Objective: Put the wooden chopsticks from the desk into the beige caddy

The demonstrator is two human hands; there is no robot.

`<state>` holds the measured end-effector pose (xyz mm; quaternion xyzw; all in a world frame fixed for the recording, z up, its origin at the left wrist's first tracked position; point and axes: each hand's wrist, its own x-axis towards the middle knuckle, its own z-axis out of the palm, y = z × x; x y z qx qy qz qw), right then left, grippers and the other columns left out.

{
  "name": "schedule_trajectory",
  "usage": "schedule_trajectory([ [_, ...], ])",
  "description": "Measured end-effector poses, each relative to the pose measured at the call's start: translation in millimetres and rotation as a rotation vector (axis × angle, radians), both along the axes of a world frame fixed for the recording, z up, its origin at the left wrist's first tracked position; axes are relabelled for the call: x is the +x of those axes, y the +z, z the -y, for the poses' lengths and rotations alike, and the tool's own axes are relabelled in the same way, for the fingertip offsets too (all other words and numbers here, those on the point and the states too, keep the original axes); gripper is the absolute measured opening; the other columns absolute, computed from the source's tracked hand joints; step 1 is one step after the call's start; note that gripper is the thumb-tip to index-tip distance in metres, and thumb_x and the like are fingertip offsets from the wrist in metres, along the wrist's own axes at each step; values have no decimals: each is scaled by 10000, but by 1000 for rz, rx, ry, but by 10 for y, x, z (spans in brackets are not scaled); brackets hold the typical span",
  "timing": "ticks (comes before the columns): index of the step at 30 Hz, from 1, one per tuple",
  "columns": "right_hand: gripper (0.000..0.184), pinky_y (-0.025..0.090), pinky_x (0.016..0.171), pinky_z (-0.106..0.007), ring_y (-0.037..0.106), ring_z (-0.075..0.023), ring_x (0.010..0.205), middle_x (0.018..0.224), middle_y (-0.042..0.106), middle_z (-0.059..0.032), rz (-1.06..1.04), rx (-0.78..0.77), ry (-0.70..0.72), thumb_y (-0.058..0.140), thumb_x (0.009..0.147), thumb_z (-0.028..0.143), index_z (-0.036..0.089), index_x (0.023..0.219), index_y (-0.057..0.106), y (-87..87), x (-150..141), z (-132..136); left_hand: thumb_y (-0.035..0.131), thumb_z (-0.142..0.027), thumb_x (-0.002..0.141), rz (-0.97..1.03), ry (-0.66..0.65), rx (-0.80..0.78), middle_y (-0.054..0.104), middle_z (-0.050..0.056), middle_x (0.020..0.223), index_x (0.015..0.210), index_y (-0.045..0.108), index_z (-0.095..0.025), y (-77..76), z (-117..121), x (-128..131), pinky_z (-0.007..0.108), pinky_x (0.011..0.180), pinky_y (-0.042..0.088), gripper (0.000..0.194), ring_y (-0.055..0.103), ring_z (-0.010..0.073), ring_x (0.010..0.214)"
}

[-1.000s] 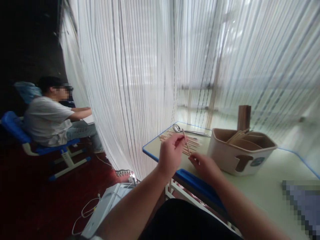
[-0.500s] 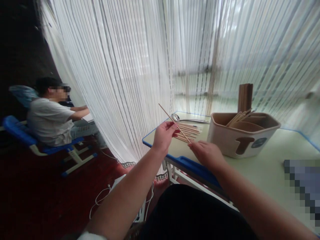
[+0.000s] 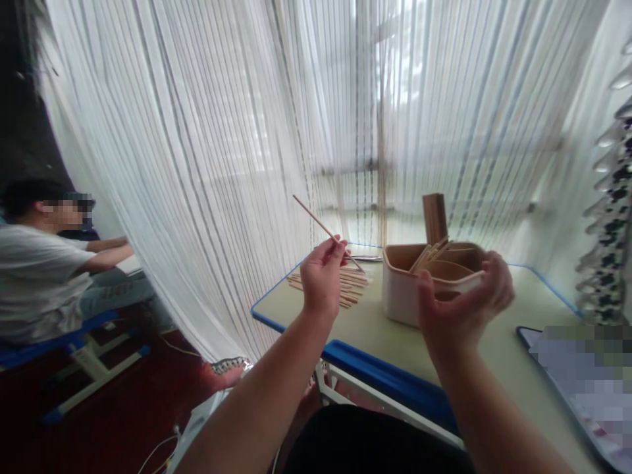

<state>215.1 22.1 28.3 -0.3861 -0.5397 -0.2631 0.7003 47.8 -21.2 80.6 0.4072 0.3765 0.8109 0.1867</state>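
My left hand (image 3: 320, 280) is closed in a pinch on one wooden chopstick (image 3: 316, 219), which slants up and to the left above the table. Beneath and beside that hand, several more wooden chopsticks (image 3: 351, 278) lie spread on the tabletop. My right hand (image 3: 457, 319) is open, thumb and fingers wide apart, in front of a pale utensil holder (image 3: 399, 293); whether it touches the holder I cannot tell. Light wooden sticks (image 3: 427, 255) lean inside the holder, and a dark brown upright bundle (image 3: 434, 218) stands in or behind it.
A metal utensil handle (image 3: 368, 258) lies behind the chopsticks. The table (image 3: 395, 359) has a blue edge. A flat, blurred-out item (image 3: 577, 388) is at its right. White string curtains (image 3: 222, 131) hang behind. At far left a person (image 3: 39, 276) sits on a blue chair.
My right hand has let go of the chopstick's lower end, moved right and opened in front of the holder. My left hand still grips the chopstick. The view has turned right.
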Motion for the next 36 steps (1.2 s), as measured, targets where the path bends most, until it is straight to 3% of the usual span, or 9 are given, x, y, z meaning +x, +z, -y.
schedule_trajectory([
  [2, 919, 316, 984, -589, 370, -393, 1260, 1357, 398, -261, -19, -153, -26, 638, 725, 461, 68, 1427, 193, -1, -38, -21, 679, -350, 747, -82, -10, 42, 709, 56, 868, 971, 681, -164, 87, -124, 142, 225, 622, 529, 291, 662, 125, 748],
  [5, 839, 199, 1058, -590, 368, -362, 1280, 1359, 432, -238, -29, -310, -43, 576, 766, 499, 58, 1405, 258, 1, -98, -34, 654, -359, 770, -203, -67, 62, 709, 62, 917, 988, 676, -171, 172, -343, 323, 228, 613, 536, 289, 670, 132, 761],
  [11, 575, 85, 1094, -572, 442, -301, 1237, 1244, 579, -158, 23, -387, -11, 534, 793, 455, 108, 1249, 492, 17, -64, -66, 658, -314, 760, -480, -157, -63, 721, 73, 824, 917, 699, -137, 97, -671, 472, 293, 679, 552, 240, 673, 158, 729],
  [15, 630, 116, 1080, -576, 445, -314, 1224, 1191, 607, -176, 0, -408, -10, 537, 768, 504, 89, 1241, 508, 36, -42, -61, 651, -234, 758, -730, 41, -88, 715, 89, 909, 868, 723, -153, -13, -605, 457, 379, 858, 511, 155, 656, 196, 882],
  [18, 736, 72, 1056, -626, 398, -349, 1251, 1206, 585, -207, -5, -456, -23, 534, 732, 536, 64, 1292, 463, 70, -5, -51, 639, -230, 771, -895, 176, -64, 677, 91, 1047, 865, 733, -177, -78, -520, 438, 407, 949, 454, 142, 602, 214, 1017],
  [21, 626, 26, 1035, -660, 332, -335, 1303, 1266, 549, -169, 6, -536, 52, 446, 763, 386, 110, 1325, 438, 94, 81, -74, 600, -274, 808, -1024, 266, -112, 646, 99, 1102, 859, 737, -187, -127, -486, 424, 434, 965, 431, 170, 567, 234, 1058],
  [24, 540, 13, 1045, -650, 355, -281, 1298, 1282, 543, -103, -88, -584, 134, 348, 763, 229, 177, 1280, 491, 98, 169, -123, 546, -289, 842, -1128, 301, -126, 616, 103, 1154, 878, 733, -194, -156, -493, 416, 450, 972, 422, 213, 539, 246, 1097],
  [31, 434, -2, 1086, -568, 352, -236, 1306, 1137, 651, -72, -110, -587, 118, 341, 848, 283, 202, 1201, 579, 154, 222, -203, 395, -250, 916, -1182, 349, 18, 573, 140, 1240, 1061, 649, -123, -275, -531, 451, 439, 1030, 388, 319, 487, 237, 1177],
  [36, 443, -7, 1090, -554, 366, -234, 1296, 1181, 628, -87, -93, -666, 160, 325, 859, 282, 184, 1212, 574, 246, 217, -240, 418, -283, 902, -1184, 441, 184, 496, 159, 1326, 1234, 513, -115, -446, -530, 487, 486, 1058, 338, 385, 379, 271, 1285],
])
